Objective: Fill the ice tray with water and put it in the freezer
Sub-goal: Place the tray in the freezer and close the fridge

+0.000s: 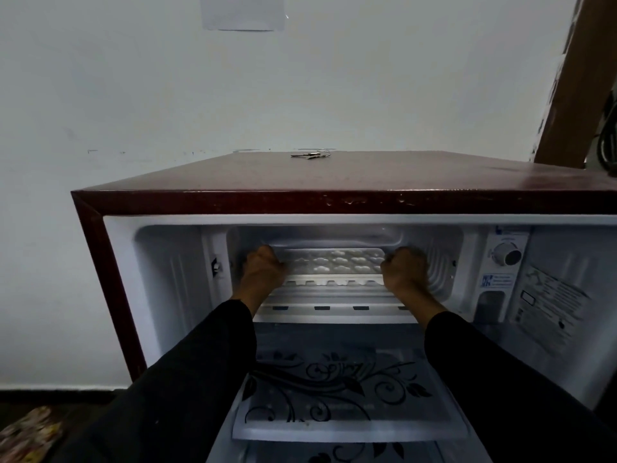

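both hands (pixel 263 267) (pixel 405 267) curled tight on ice tray (pixel 335 261) ends

— Room inside the freezer compartment (pixel 344 238)?
— Tight: ice tray (pixel 337 262) across the floor, hands (pixel 263 269) at both side walls, low ceiling just above.
— Below?
— Open above the patterned shelf (pixel 337 406).

keys (pixel 312 154) lie on top; a floral shelf (pixel 337 396) sits below.
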The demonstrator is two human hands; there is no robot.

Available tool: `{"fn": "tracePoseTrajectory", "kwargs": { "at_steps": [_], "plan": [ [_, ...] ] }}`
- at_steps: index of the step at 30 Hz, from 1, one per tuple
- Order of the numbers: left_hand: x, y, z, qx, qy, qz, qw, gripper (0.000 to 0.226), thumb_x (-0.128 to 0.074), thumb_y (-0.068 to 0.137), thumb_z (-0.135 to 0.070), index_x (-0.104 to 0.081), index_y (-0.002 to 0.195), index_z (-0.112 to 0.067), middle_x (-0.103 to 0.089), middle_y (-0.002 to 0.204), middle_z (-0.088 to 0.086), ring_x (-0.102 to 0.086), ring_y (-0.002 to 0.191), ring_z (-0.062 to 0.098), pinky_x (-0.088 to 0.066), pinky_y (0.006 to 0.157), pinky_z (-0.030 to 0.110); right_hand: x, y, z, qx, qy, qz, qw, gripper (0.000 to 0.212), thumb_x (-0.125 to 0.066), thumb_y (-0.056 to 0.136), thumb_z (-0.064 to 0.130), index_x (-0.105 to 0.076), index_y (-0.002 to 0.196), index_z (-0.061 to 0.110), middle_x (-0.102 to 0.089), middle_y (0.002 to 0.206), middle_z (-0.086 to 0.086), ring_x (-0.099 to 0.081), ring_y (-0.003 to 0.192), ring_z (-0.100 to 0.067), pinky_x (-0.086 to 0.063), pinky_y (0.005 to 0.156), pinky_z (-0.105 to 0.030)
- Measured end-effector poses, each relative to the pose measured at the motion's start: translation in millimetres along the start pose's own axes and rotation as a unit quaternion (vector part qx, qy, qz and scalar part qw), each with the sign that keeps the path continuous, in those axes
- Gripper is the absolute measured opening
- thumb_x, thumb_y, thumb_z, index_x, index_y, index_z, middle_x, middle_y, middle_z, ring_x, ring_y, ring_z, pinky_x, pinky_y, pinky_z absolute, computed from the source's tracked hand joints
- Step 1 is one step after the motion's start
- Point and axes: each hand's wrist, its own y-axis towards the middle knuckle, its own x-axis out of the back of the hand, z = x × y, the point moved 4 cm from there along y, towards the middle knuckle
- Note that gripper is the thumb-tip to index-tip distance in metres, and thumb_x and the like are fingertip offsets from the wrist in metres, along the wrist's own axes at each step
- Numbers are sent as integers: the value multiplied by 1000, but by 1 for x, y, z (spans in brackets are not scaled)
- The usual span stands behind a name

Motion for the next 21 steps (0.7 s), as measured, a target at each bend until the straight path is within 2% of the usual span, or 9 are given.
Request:
{"fn": "tracePoseTrajectory", "kwargs": {
  "at_steps": [4, 8, 11, 14, 17, 19, 21],
  "plan": [
    [5, -15, -7, -25, 62, -15, 998, 32, -49, 96, -17, -54, 120, 3, -55, 130, 23, -50, 122, 36, -41, 100, 37, 10, -6, 4, 9, -33, -18, 999, 29, -47, 99, 16, -65, 106, -5, -68, 107, -21, -65, 100, -34, -50, 78, -33],
    [16, -37, -19, -64, 160, -29, 985, 40, -42, 95, -18, -48, 131, -2, -46, 138, 23, -38, 129, 39, -34, 106, 41, 29, -22, 13, 45, -24, -30, 998, 43, -39, 103, 29, -64, 104, -6, -69, 103, -22, -65, 97, -35, -48, 77, -33],
    [25, -60, -22, -86, 176, -11, 981, 44, -39, 96, -20, -43, 136, -2, -46, 138, 22, -38, 130, 38, -33, 107, 41, 51, -49, 21, 57, -5, -4, 998, 42, -37, 104, 28, -65, 89, 0, -69, 95, -20, -64, 95, -37, -41, 70, -31],
    [36, -90, -26, -98, 182, 21, 978, 49, -35, 99, -27, -35, 142, -3, -38, 146, 20, -31, 136, 36, -25, 113, 41, 75, -81, 28, 39, 13, 24, 999, 42, -32, 104, 30, -50, 73, 8, -57, 75, -8, -62, 84, -32, -44, 69, -31],
    [52, -125, -33, -113, 193, 17, 975, 48, -28, 101, -32, -39, 140, -6, -40, 146, 18, -31, 137, 34, -24, 114, 42, 101, -116, 31, 13, 42, 12, 999, 36, -33, 104, 32, -53, 88, 6, -61, 87, -13, -62, 86, -33, -49, 72, -34],
    [64, -152, -36, -134, 184, 2, 974, 47, -28, 101, -33, -47, 133, -5, -50, 137, 16, -40, 130, 33, -31, 109, 42, 120, -143, 33, 9, 54, -18, 998, 33, -37, 102, 30, -57, 109, 3, -66, 100, -19, -63, 90, -36, -49, 71, -35],
    [76, -179, -36, -152, 149, -12, 977, 45, -28, 101, -32, -53, 125, -5, -58, 126, 15, -49, 119, 31, -37, 102, 40, 140, -171, 36, 8, 52, -44, 998, 39, -38, 102, 33, -56, 120, 3, -64, 114, -19, -61, 101, -36, -47, 76, -37]
  ]
}}
